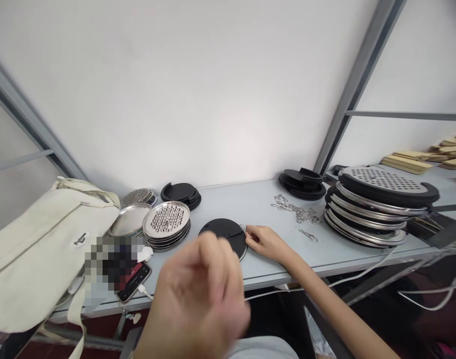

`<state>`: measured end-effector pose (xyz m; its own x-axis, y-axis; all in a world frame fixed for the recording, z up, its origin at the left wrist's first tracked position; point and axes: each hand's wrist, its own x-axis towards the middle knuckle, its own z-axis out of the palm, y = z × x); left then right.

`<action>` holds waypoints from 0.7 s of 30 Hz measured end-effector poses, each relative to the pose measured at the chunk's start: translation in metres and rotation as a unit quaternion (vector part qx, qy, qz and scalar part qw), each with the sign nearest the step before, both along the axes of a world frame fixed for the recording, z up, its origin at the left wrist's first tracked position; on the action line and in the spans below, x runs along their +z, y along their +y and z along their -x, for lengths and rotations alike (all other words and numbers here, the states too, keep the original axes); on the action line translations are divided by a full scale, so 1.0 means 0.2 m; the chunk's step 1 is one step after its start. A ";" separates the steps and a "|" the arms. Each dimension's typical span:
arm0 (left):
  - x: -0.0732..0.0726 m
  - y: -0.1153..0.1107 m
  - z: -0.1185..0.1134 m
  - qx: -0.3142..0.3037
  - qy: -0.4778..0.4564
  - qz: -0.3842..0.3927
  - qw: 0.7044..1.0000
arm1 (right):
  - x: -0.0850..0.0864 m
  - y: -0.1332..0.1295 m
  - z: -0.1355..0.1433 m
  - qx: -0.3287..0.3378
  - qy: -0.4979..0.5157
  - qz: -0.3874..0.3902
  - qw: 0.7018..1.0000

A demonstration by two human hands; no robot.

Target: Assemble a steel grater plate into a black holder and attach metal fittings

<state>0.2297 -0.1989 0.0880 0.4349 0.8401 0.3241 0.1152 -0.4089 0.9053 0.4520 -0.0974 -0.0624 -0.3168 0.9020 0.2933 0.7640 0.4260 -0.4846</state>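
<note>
My left hand [203,294] is raised close to the camera and blurred, fingers curled in toward the thumb. Whether anything sits between those fingertips is hidden. My right hand [264,243] rests at the right edge of a round black disc [222,228] on the table. Its fingers pinch a small metal wire clip [243,228], of which only a loop shows. The left hand covers the front part of the disc. To the right lie a pile of similar wire clips [300,212] and a single loose clip [308,235].
Left of the disc stand stacked metal grater discs [166,222], plain metal discs [128,219] and black holders [180,193]. A phone [135,281] and cream bag [44,244] lie further left. More black parts [301,182] and a tall stack of metal-rimmed discs [366,224] stand right.
</note>
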 end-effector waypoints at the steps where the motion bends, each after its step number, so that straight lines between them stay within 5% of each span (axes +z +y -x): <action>1: 0.01 0.07 -0.02 -0.001 0.009 -0.004 1.000 | 0.00 0.00 0.00 -0.001 0.001 -0.001 1.000; 3: -0.03 0.24 -0.06 -0.014 0.092 -0.044 0.995 | 0.00 0.00 0.00 -0.001 0.004 -0.002 1.000; 6: -0.18 0.52 -0.07 -0.049 0.290 -0.117 0.949 | -0.01 0.00 0.00 -0.004 0.005 -0.003 1.000; 10: -0.38 0.78 -0.09 -0.113 0.385 -0.181 0.898 | -0.01 0.00 0.00 -0.006 0.000 -0.006 1.000; 15: -0.45 0.93 -0.18 -0.196 0.425 -0.138 0.873 | -0.01 0.00 0.00 -0.008 0.001 -0.002 1.000; 21: -0.50 1.02 -0.26 -0.199 0.417 -0.118 0.879 | -0.01 0.01 0.00 -0.014 0.001 -0.004 1.000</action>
